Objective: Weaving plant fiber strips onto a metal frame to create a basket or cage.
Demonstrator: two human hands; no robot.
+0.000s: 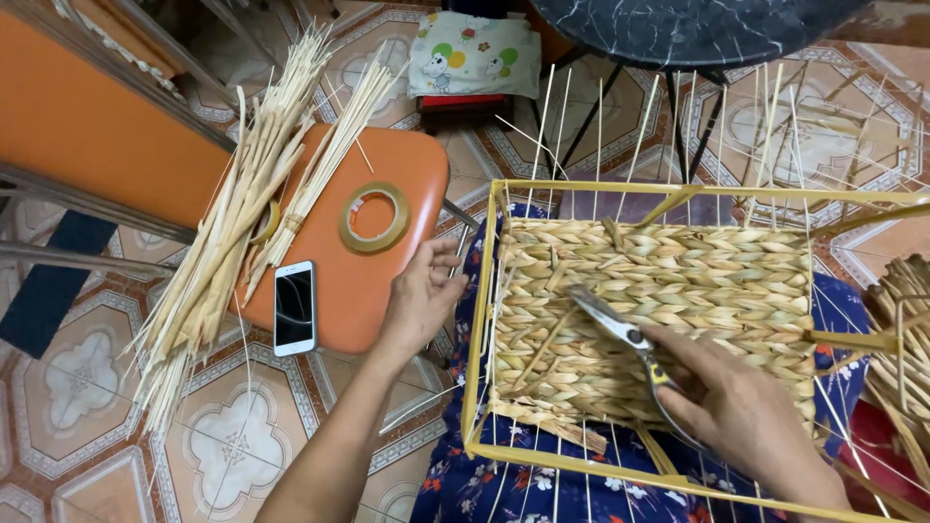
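Tiled floor [87, 387] with patterned tiles, seen from above, under all else. Orange stool [378, 281] at centre left, its seat bearing three things. Dark marble-look table [678, 29] at top, on thin black legs. Yellow wire frame [480, 320], rectangular, resting on the person's lap (blue floral cloth shows beneath it). Woven mat [678, 281] of pale braided straw fills the frame's inside; thin upright sticks [601, 136] rise from its far edge, and more run out at the near edge. Bundle of reeds [232, 223], long and pale, lies slantwise across the stool's left edge and down over the floor. Cushion [475, 53], pale with a cartoon print, at top centre on a low seat. More woven straw work [906, 329] at the right edge, partly cut off.

Right hand [746, 407], at lower right over the mat, fingers closed around the handles of scissors [620, 329]; the blades point up-left and lie on the weave, almost closed. Left hand [421, 295], fingers loosely spread and slightly curled, empty, at the stool's right edge just beside the frame's left bar. Tape roll [374, 217], flat on the stool. Phone [294, 308], white, screen dark, at the stool's near edge beside the reeds.
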